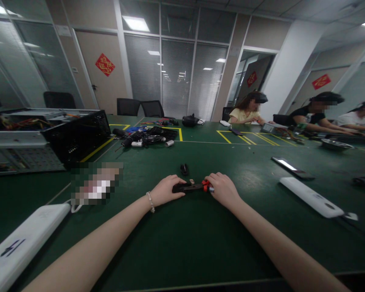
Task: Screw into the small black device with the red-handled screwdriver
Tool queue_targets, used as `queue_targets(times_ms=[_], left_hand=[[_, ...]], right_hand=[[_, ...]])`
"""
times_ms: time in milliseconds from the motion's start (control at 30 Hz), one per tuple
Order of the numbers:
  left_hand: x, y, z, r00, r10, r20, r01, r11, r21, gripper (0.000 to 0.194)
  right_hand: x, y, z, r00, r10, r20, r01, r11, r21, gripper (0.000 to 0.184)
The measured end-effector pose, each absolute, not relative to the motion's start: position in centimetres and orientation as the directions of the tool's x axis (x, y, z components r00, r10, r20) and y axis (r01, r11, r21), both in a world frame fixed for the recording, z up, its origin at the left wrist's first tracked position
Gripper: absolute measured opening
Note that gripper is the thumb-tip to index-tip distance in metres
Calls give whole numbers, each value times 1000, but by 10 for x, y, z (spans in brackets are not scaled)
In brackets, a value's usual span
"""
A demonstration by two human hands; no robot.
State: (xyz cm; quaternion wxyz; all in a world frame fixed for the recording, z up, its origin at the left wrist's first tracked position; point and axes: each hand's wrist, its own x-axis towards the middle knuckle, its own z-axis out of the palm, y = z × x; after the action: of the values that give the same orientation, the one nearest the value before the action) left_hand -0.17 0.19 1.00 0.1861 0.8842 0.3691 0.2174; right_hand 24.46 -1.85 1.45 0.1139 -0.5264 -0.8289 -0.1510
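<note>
Near the middle of the table my left hand [166,190] is closed around a small black part [179,187], thumb below and fingers above. My right hand [223,188] grips pliers [205,185] with red handles. Their dark jaws point left and meet the black part; whether they clamp it I cannot make out. Just beyond my hands lies another small black piece [184,169]. A tiny light-coloured bit [192,181] shows right behind the jaws.
An opened computer case [79,136] stands at the left. White power strips [33,239] lie on both sides, and a phone [292,168] is at the right. Tangled cables and a screwdriver [127,140] sit farther back. Several people work along the far right side.
</note>
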Motion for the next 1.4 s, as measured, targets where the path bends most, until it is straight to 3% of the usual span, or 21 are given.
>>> queue_targets(times_ms=[200, 633, 1400], left_hand=[[-1, 1, 12, 636, 739, 224, 582, -650, 489, 35], [-1, 1, 11, 632, 734, 248, 571, -658, 492, 32], [-1, 1, 11, 635, 739, 225, 580, -649, 493, 34]], right_hand=[[241, -22, 18, -383, 879, 283, 924, 369, 103, 27], [245, -20, 17, -450, 808, 381, 893, 414, 177, 32], [244, -21, 15, -423, 837, 348, 906, 404, 130, 32]])
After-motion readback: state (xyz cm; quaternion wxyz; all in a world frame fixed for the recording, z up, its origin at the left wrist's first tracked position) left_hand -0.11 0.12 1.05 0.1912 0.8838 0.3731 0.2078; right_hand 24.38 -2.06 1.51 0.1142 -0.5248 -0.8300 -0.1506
